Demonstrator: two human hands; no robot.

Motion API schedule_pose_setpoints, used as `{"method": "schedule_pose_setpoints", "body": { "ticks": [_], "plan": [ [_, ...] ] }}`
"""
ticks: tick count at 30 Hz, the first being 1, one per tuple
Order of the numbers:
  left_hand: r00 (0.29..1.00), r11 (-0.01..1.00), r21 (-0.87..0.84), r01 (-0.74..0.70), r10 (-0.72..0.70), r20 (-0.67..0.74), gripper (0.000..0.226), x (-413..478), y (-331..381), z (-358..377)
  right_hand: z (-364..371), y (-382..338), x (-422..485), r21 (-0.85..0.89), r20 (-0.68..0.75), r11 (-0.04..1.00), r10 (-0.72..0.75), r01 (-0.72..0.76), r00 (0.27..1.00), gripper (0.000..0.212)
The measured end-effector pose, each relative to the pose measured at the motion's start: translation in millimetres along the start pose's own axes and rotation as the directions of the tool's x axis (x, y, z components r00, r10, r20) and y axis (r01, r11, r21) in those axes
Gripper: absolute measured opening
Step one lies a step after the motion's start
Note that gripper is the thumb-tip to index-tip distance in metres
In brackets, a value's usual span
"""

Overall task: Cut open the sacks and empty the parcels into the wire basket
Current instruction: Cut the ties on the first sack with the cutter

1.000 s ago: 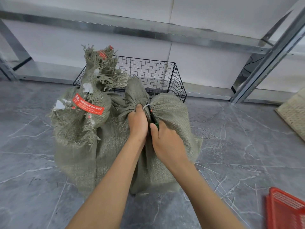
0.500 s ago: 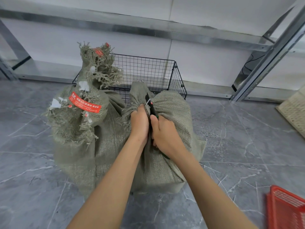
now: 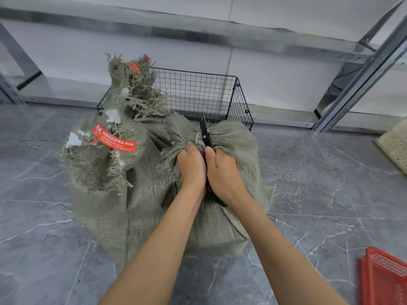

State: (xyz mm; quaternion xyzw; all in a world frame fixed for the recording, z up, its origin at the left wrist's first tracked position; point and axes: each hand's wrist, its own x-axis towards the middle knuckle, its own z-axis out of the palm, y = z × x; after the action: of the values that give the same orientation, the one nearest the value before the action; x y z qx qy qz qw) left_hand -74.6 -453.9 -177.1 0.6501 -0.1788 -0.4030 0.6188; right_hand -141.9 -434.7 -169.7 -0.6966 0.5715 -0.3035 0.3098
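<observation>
Sacks of grey-green woven fabric, a frayed sack on the left and a tied sack in front, pressed side by side on a grey marbled floor, just in front of the black wire basket and hiding part of its near side. Behind, along a pale wall, the beams and slanted upright of a bare metal rack. Frayed sack torn and ragged at the top, its neck upright against the basket's left corner, a red label with white print across its shoulder. Tied sack closed, neck bunched tight, a squared corner pushing out low on the right, contents hidden. Red plastic crate cut off by the lower right corner; a pale woven panel at the right edge. Two bare forearms reaching in from the bottom edge, hands together and touching side by side at the tied sack's neck. Left hand clenched on the gathered fabric just below the tie. Right hand wrapped round the handle of a black cutter, thumb up along it, tip pointing up and away beside the neck. Smallest of all, a thin white tie cinching the neck, its loose end sticking up just left of the cutter.
</observation>
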Motion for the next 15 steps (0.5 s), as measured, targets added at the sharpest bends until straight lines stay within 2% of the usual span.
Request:
{"method": "schedule_pose_setpoints", "body": {
  "ticks": [6, 15],
  "plan": [
    [1.000, 1.000, -0.001, -0.004, 0.004, -0.005, 0.035, 0.1, 3.0, 0.9, 0.8, 1.4, 2.5, 0.007, -0.015, 1.000, -0.015, 0.015, 1.000, 0.038],
    [0.994, 0.999, 0.045, 0.021, -0.025, 0.110, 0.042, 3.6, 5.5, 0.7, -3.7, 7.1, 5.4, 0.050, -0.054, 0.999, 0.019, -0.016, 0.998, 0.038]
  ]
}}
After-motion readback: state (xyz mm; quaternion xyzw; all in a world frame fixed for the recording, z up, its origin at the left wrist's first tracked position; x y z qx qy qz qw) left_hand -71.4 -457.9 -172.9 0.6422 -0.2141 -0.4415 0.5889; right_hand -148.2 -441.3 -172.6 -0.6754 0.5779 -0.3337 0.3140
